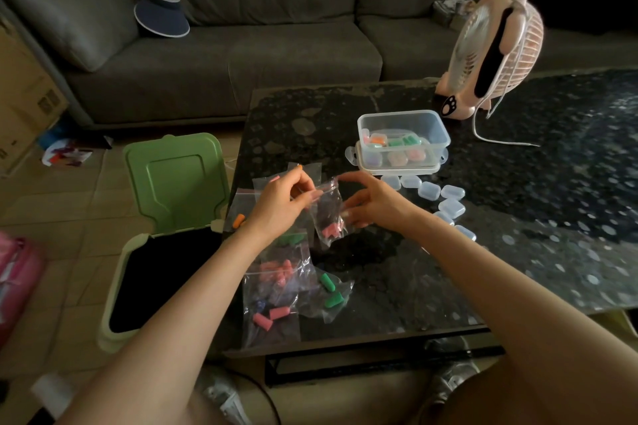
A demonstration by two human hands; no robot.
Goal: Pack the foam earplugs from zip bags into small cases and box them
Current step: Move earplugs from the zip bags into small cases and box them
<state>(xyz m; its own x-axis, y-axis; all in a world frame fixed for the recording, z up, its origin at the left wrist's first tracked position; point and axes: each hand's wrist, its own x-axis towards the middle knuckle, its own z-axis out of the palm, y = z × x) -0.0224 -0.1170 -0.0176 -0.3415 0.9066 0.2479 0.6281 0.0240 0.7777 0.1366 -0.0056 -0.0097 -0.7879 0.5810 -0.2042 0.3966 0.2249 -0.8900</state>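
A small clear zip bag with pink foam earplugs at its bottom hangs above the dark table. My left hand pinches its top edge at the left, and my right hand holds its right side. Below them lie several more zip bags with pink, green and orange earplugs. A row of small clear empty cases curves along the table to the right. Behind it a clear plastic box holds filled cases, standing on its lid.
A green bin with its lid raised stands left of the table. A pink desk fan with a white cable stands at the back right. A grey sofa runs behind. The dark patterned table stretches to the right.
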